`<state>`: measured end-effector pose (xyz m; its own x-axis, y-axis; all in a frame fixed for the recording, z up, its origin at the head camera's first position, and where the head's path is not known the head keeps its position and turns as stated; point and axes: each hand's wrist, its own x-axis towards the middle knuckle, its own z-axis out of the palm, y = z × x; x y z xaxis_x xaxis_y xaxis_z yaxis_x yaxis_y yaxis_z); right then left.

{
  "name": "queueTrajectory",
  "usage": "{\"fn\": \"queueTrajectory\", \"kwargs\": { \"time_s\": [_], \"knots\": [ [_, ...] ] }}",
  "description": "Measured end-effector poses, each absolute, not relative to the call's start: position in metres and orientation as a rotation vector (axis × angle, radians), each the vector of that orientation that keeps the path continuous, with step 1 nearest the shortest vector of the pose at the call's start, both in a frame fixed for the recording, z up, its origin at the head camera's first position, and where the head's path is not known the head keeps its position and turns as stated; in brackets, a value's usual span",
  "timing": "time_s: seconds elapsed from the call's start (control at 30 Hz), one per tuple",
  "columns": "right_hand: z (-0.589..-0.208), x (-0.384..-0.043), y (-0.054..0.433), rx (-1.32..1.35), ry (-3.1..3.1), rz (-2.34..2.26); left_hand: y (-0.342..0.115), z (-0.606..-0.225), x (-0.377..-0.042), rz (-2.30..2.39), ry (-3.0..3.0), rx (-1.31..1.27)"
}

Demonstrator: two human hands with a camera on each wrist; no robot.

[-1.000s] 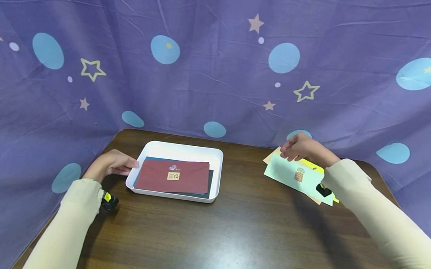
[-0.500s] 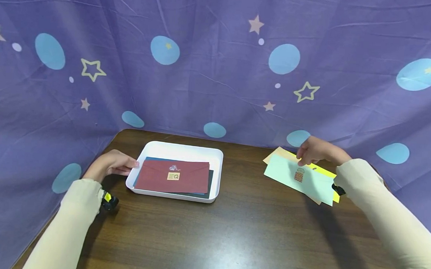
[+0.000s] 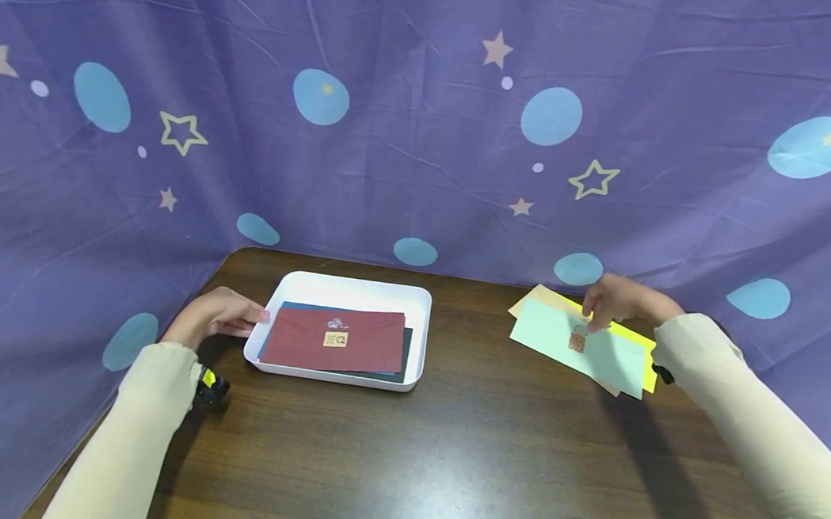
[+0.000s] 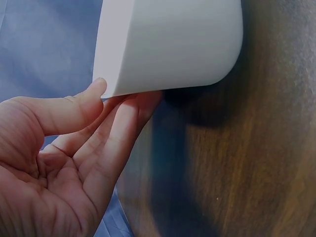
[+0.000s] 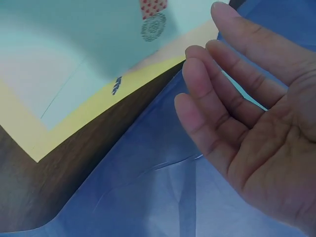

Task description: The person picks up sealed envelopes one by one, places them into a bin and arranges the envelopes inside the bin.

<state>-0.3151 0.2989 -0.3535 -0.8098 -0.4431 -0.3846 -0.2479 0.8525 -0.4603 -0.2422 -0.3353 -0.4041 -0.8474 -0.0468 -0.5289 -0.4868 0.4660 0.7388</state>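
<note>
My left hand (image 3: 225, 313) pinches the left rim of a white plastic tray (image 4: 187, 44), thumb on the rim and fingers against the outer wall. Inside the tray, a dark red envelope (image 3: 367, 352) with a small label lies on top of blue and dark envelopes. Over on the right, a pale mint envelope (image 3: 546, 335) with a patterned stamp rests on a yellow envelope (image 5: 94, 111) and a light orange envelope (image 3: 540, 292). Just over this stack is my right hand (image 3: 611, 302). In the right wrist view its fingers (image 5: 197, 79) are loosely bent and hold nothing.
Everything lies on a dark brown wooden table (image 3: 346, 454) with rounded far corners. A purple-blue curtain (image 3: 420, 180) with stars and blue spots hangs right behind it and along the left side. Bare wood separates the tray from the envelope stack.
My right hand has moved right and slightly down in the head view, from the stack's far left end to near the stamp. The left hand, tray and envelopes stay in place.
</note>
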Motion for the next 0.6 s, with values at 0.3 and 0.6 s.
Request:
{"fn": "queueTrajectory", "kwargs": {
  "time_s": [0.3,0.6],
  "knots": [
    [-0.366,-0.315,0.309,-0.477,2.573,-0.413,-0.336,-0.405,-0.244,1.348,2.293,-0.435],
    [-0.384,-0.312,0.318,-0.420,2.537,-0.552,-0.338,-0.410,-0.246,1.348,2.301,-0.414]
  ]
}}
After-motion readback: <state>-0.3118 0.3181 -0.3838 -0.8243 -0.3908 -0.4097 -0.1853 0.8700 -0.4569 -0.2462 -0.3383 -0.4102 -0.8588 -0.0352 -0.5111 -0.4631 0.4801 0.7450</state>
